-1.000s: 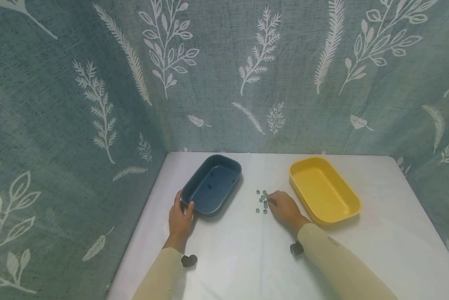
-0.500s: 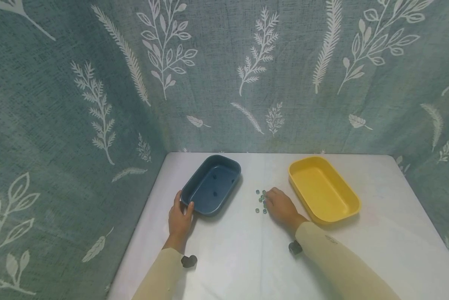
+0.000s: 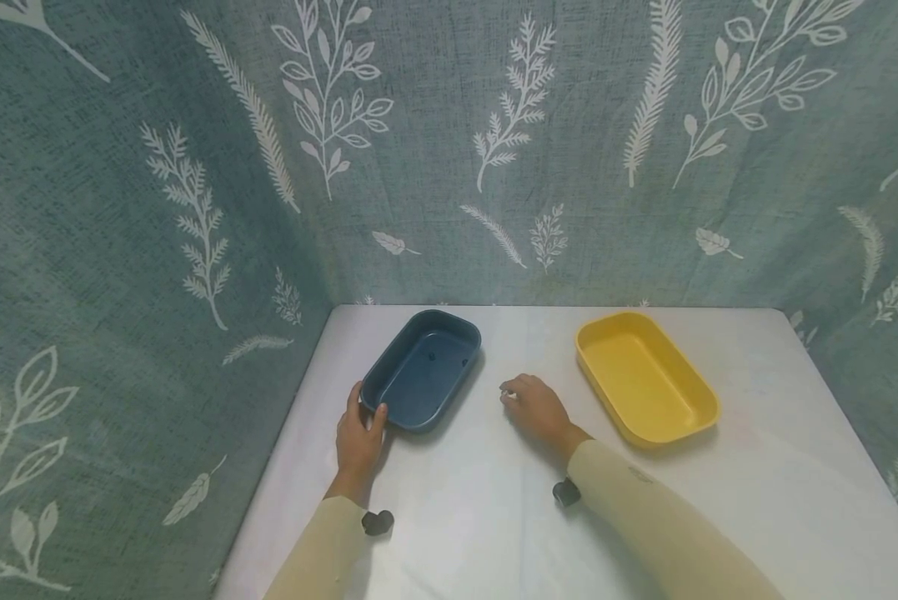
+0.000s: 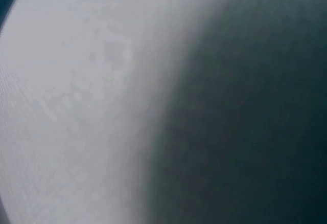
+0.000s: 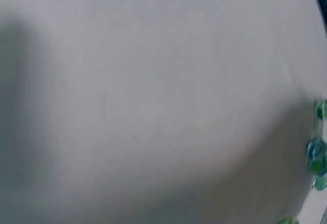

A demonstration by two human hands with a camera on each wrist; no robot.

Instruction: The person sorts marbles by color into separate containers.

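Note:
A dark blue tray stands at the left of the table, with two small dark marbles visible inside. My left hand holds its near-left corner, thumb over the rim. To the right of the tray, my right hand is low over the table. Its fingers are curled and pinch what looks like a glass marble, mostly hidden by the fingertips. Several green and blue glass marbles appear at the right edge of the right wrist view; in the head view the hand covers them.
A yellow tray stands at the right, beyond my right forearm. White cloth covers the table. A grey-green curtain with white plant prints hangs along the back and sides. The left wrist view holds only blurred cloth and dark curtain.
My right hand has moved left from the marbles' right side and now hides the group. The dark marbles inside the blue tray have shifted, and one is out of sight. My left hand stays put.

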